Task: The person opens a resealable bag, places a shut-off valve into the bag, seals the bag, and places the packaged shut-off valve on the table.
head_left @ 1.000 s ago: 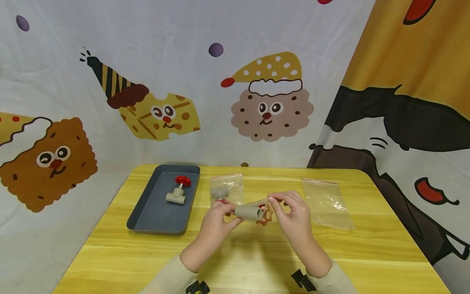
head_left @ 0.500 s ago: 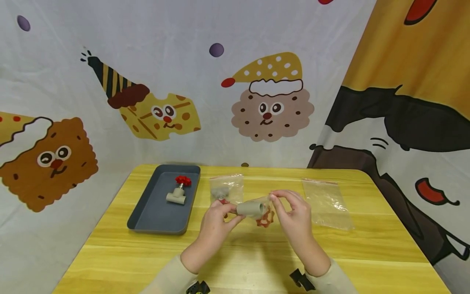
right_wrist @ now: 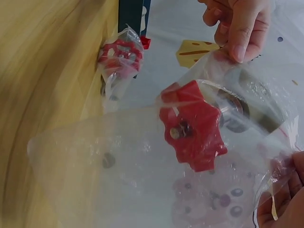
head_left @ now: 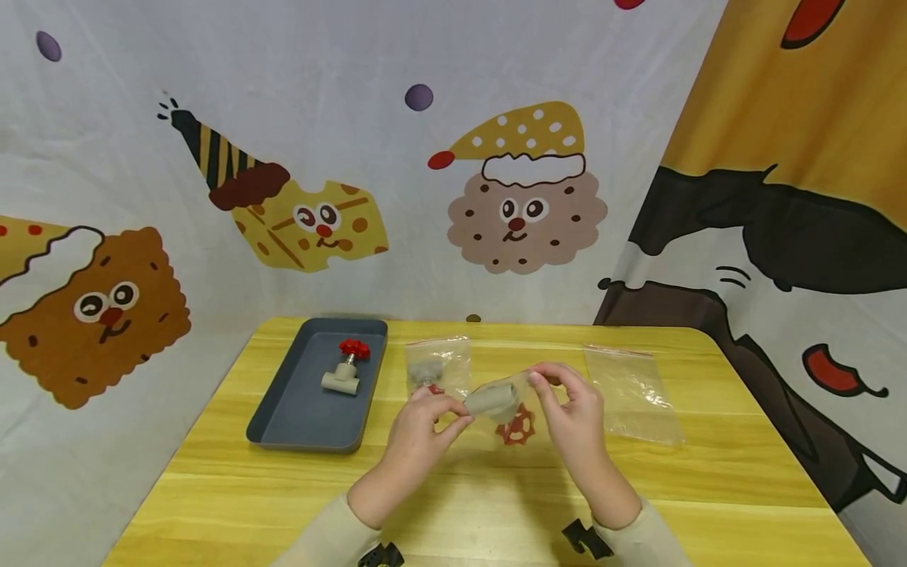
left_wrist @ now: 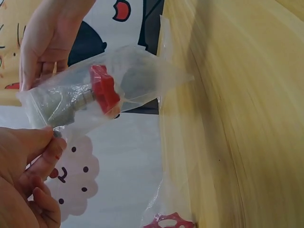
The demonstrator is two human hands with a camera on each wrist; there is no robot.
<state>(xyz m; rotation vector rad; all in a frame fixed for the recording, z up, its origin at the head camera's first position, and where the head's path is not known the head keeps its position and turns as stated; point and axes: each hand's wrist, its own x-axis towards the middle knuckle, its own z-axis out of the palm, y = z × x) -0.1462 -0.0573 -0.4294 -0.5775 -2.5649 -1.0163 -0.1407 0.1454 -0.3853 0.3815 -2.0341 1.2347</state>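
Note:
In front of me both hands hold a clear plastic zip bag [right_wrist: 109, 142] by its upper edge, off the table. Inside hangs a valve [head_left: 496, 400] with a grey-beige tee pipe body and a red handwheel [left_wrist: 105, 90], wheel downward. My left hand [head_left: 425, 429] pinches the bag's left corner, its fingertips right at the pipe's end. With thumb and forefinger my right hand [head_left: 570, 405] pinches the right corner. A second valve [head_left: 342, 379] lies in the grey tray [head_left: 312, 429] at left.
Behind my left hand lies another zip bag [head_left: 457, 358] with a red-wheeled valve in it. A flat zip bag [head_left: 631, 394] with nothing visible inside lies right of my right hand. A printed curtain [head_left: 425, 291] hangs along the wooden table's [head_left: 489, 520] back edge.
The pipe body has gone from partly outside the bag's mouth to inside it. The red wheel has swung lower, and my right hand has shifted slightly up and right.

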